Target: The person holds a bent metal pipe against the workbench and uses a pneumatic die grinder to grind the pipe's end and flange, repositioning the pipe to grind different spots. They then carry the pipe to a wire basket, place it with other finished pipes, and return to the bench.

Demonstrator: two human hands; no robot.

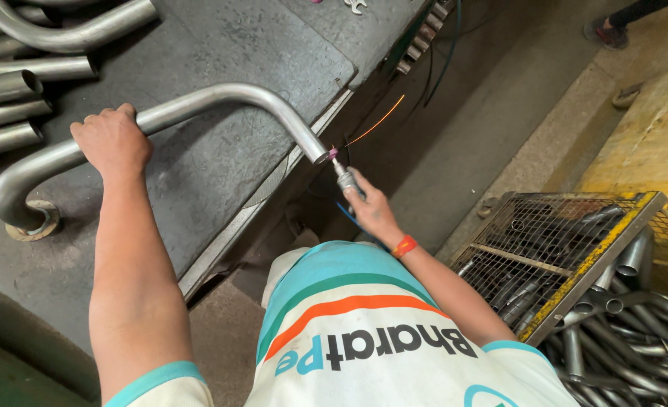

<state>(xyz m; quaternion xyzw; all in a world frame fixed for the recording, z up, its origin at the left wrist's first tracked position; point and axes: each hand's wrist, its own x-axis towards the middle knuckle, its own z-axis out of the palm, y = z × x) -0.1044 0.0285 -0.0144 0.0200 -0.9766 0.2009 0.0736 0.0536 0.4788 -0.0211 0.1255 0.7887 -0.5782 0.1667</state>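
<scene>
The bent steel tube [198, 105] lies across the grey workbench [221, 158], its long run left to right. The left hand [111, 139] clamps it down; its open end overhangs toward the right hand [368, 207], fisted on a small grinder [347, 179], sparks flying.

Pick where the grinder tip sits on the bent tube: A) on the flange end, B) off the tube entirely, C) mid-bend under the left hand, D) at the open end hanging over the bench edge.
D: the right hand holds the pink grinder tip at the open end of the bent tube past the bench edge, sparks flying; the left hand grips the tube further back.
</scene>
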